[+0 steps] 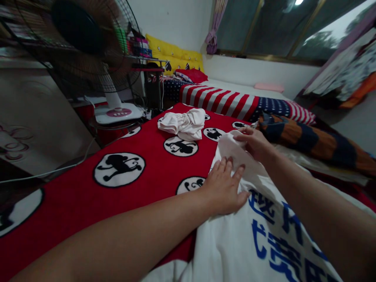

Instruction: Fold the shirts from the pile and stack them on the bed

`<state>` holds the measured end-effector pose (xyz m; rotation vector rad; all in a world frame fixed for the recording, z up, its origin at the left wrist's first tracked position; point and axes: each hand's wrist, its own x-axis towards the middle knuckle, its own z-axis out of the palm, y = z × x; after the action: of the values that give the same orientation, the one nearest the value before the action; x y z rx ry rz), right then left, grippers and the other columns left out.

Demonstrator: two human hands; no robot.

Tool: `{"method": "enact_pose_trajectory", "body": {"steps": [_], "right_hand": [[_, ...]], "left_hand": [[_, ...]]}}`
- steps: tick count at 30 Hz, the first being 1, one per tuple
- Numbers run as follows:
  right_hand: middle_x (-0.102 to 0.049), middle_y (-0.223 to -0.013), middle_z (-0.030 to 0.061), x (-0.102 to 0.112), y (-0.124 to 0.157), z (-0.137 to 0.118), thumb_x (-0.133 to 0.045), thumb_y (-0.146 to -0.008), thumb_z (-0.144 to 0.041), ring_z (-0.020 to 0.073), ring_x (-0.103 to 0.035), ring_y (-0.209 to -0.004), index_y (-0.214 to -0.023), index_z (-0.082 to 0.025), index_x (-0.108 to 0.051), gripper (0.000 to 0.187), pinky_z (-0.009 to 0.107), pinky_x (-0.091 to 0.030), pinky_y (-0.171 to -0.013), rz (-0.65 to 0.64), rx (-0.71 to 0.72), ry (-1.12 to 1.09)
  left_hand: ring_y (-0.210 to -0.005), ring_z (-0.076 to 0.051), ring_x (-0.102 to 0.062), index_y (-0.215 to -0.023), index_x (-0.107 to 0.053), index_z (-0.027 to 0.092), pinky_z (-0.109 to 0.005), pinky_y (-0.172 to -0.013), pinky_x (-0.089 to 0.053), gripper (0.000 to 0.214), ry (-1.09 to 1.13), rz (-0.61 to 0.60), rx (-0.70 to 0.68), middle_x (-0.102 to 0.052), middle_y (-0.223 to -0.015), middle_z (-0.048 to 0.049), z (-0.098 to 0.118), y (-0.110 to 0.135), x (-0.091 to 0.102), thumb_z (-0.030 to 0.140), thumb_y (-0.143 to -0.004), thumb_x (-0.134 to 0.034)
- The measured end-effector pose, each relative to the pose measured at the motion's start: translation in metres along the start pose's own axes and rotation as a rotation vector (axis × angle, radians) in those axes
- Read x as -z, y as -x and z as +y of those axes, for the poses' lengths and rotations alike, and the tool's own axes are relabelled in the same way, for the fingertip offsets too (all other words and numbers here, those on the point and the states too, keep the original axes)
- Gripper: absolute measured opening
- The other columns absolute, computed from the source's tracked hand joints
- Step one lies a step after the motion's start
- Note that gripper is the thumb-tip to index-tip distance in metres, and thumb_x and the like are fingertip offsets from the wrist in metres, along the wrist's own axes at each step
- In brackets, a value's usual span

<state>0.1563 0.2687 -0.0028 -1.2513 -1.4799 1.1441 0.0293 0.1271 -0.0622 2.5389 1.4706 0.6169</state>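
White cloth, blue-lettered: the lettered cloth (226, 246) is lying along the right of the red blanket (155, 176), running toward the wearer, its blue lettering (283, 248) facing up. Left hand (225, 187) is resting palm down on it near the far end, three fingers lying close together, forefinger and thumb standing apart, nothing gripped. Right hand (255, 143) is curling just beyond, thumb and fingers seemingly pinching the far edge, though the grip is partly hiding. Risks, as judged: the thin-looking cloth could be creasing or skewing if the right hand were pulling while the left was pressing off-centre; the edge could be slipping if that pinch were loosening; the soft blanket could be rucking along underneath if the palm were dragging. Counts: two hands working, both the wearer's; one lettered cloth; one crumpled white bundle (186, 122), lying apart on the blanket farther off; one fan (78, 27) standing at left; one red pillow (192, 76) and one pink pillow (268, 87) sitting on the far bed; one dark-and-orange folded cloth (317, 143) lying at right. Black-and-white roundels (119, 168) are numbering at least five, others being cut off or covered.
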Motion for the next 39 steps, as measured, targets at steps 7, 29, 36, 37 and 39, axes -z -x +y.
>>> {"method": "enact_pose_trajectory", "body": {"steps": [7, 29, 36, 37, 39], "right_hand": [[-0.072, -0.096, 0.004, -0.002, -0.01, 0.019, -0.065, -0.059, -0.021, 0.0153, -0.063, -0.072, -0.105, -0.018, -0.068, 0.047, 0.025, -0.047, -0.062, 0.007, 0.261, 0.005], [-0.064, -0.064, 0.006, 0.092, 0.086, 0.021, -0.052, -0.08, -0.059, 0.0194, -0.057, -0.061, -0.064, -0.019, -0.068, 0.046, 0.027, -0.029, -0.051, 0.199, -0.011, 1.308], [-0.059, -0.055, 0.0001, 0.088, 0.092, 0.03, -0.068, -0.061, -0.04, 0.0153, -0.055, -0.054, -0.06, -0.018, -0.058, 0.024, 0.025, -0.041, -0.049, 0.302, 0.045, 0.45], [-0.058, -0.055, -0.0006, 0.088, 0.093, 0.029, -0.068, -0.06, -0.039, 0.0145, -0.055, -0.052, -0.06, -0.018, -0.057, 0.023, 0.025, -0.044, -0.049, 0.346, 0.016, 0.302], [-0.056, -0.053, -0.0024, 0.089, 0.096, 0.029, -0.069, -0.058, -0.034, 0.0127, -0.052, -0.048, -0.061, -0.019, -0.054, 0.022, 0.026, -0.046, -0.048, 0.418, -0.029, 0.158]], "left_hand": [[-0.145, -0.038, -0.015, -0.149, -0.031, 0.017, -0.054, -0.115, -0.018, 0.069, -0.015, -0.004, -0.002, -0.022, -0.157, -0.0176, 0.001, 0.0, 0.0, 0.053, -0.091, -0.039], [-0.145, -0.038, -0.014, -0.149, -0.033, 0.022, -0.054, -0.115, -0.016, 0.066, -0.079, -0.061, -0.022, -0.021, -0.158, -0.0149, -0.002, -0.002, -0.002, 0.053, -0.092, -0.039], [-0.146, -0.036, -0.013, -0.151, -0.024, 0.022, -0.054, -0.114, -0.019, 0.071, -0.026, -0.018, -0.063, -0.006, -0.16, -0.0176, -0.003, -0.001, 0.003, 0.054, -0.091, -0.043], [-0.146, -0.034, -0.011, -0.152, -0.021, 0.021, -0.053, -0.114, -0.019, 0.073, -0.006, -0.001, -0.067, -0.003, -0.16, -0.0178, -0.003, -0.001, 0.004, 0.055, -0.091, -0.042], [-0.147, -0.03, -0.009, -0.153, -0.016, 0.019, -0.051, -0.115, -0.019, 0.072, 0.028, 0.025, -0.056, -0.002, -0.16, -0.0182, -0.004, -0.001, 0.006, 0.055, -0.094, -0.037]]}}
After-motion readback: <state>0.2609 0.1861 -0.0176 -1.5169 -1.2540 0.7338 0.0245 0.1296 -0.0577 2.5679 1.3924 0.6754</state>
